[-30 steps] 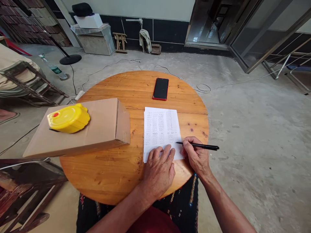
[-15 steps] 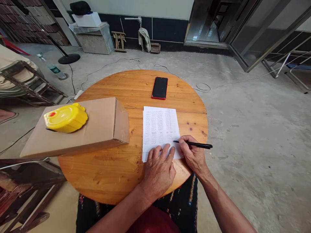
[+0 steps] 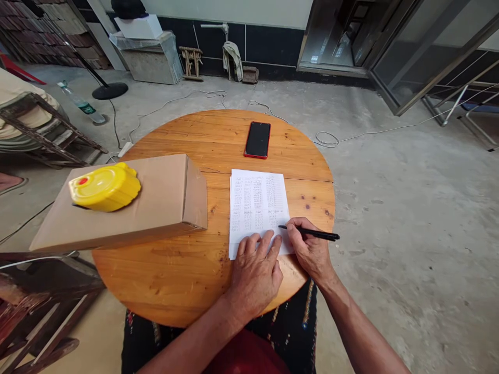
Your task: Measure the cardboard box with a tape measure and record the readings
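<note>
A white sheet of paper [image 3: 258,195] with columns of small handwriting lies on a round wooden table [image 3: 167,296]; more paper shows beneath its left edge. My left hand [image 3: 257,272] rests on the lower part of the sheet, fingers stretched out. Between the thumb and fingers of my right hand [image 3: 312,249] is a black pen [image 3: 317,233]. Its tip is at the lower right of the writing, and its back end points right. Whether the tip touches the paper I cannot tell.
A cardboard box [image 3: 156,208] stands on the table's left, carrying a yellow plastic object [image 3: 105,188] with a red button. Beyond the paper lies a red-edged phone [image 3: 258,139]. A wooden chair [image 3: 47,311] is near left. Cables [image 3: 327,139] and a plastic bottle [image 3: 83,105] lie on the floor.
My right hand has moved the pen slightly left across the paper, mostly in the first half second. My left hand stays flat in place. The view has shifted a little.
</note>
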Tool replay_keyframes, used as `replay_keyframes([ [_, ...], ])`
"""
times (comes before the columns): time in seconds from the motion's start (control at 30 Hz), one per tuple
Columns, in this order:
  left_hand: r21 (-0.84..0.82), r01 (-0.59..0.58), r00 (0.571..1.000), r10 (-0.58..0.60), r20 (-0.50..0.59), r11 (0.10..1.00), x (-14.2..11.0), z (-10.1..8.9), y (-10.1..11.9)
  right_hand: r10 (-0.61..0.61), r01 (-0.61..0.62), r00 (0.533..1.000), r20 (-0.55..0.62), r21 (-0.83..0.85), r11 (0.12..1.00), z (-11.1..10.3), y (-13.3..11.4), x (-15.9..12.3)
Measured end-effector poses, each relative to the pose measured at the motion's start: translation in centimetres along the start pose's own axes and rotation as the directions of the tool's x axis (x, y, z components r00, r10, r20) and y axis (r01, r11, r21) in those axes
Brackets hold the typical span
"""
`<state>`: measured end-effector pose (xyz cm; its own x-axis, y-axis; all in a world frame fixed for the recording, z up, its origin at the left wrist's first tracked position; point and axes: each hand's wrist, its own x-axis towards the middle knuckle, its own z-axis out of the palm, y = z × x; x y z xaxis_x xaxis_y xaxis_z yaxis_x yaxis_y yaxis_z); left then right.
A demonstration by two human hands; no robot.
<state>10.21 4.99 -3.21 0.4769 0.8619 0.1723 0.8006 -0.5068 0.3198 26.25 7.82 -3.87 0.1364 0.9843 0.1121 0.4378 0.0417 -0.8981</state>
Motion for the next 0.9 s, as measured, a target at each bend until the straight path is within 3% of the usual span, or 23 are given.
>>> replay_keyframes([
  [0.77,-0.004,0.001,1.000,-0.001,-0.006,1.000,0.01,0.08,-0.06,0.009,-0.009,1.000,0.010,0.027,1.000,-0.10,0.24,-0.15],
  [0.9,-0.007,-0.003,1.000,0.003,0.002,1.000,0.05,-0.08,-0.05,0.038,-0.029,0.998,-0.054,0.154,0.988,-0.24,0.11,-0.24],
])
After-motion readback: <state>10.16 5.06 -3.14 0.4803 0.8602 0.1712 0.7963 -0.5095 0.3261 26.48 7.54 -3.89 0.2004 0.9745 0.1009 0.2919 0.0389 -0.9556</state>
